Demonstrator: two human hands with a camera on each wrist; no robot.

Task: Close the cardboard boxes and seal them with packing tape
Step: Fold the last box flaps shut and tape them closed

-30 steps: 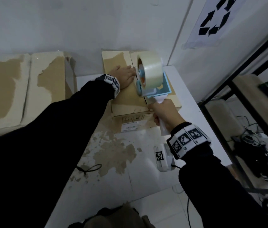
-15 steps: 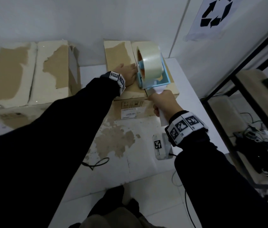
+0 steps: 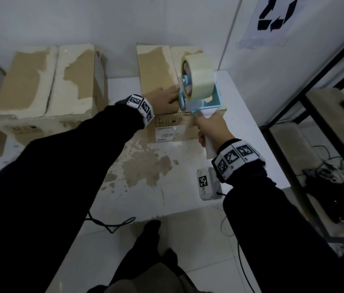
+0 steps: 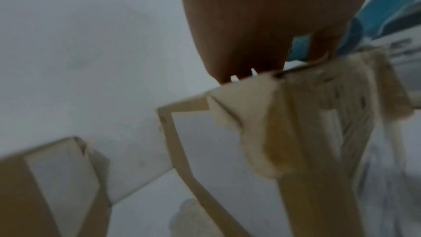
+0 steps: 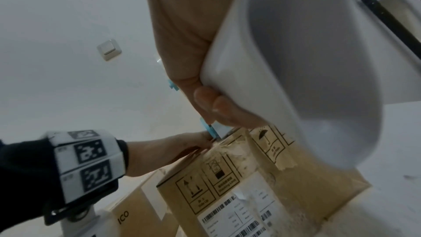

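Note:
A closed cardboard box [image 3: 156, 68] with torn, peeling flaps stands at the back of the white table [image 3: 179, 187], and its labelled front [image 5: 239, 195] fills the lower right wrist view. My left hand [image 3: 164, 100] lies flat on the box's top near the front edge, fingers straight beside the seam. My right hand [image 3: 211, 130] grips the white handle [image 5: 307, 60] of a blue tape dispenser [image 3: 209, 102]. Its roll of clear tape [image 3: 198, 76] stands over the front edge of the box at the seam. In the left wrist view the left hand [image 4: 262, 24] presses the box top [image 4: 307, 123].
A second, larger closed box [image 3: 46, 81] with torn flaps stands to the left on the table. A white tagged device [image 3: 207, 182] lies near the table's front right. A black metal shelf [image 3: 314, 123] with cables [image 3: 331, 187] stands right. A wall is close behind.
The dispenser has come toward me along the seam to the box's front edge. My left hand has stayed flat on the box top. The head view has shifted.

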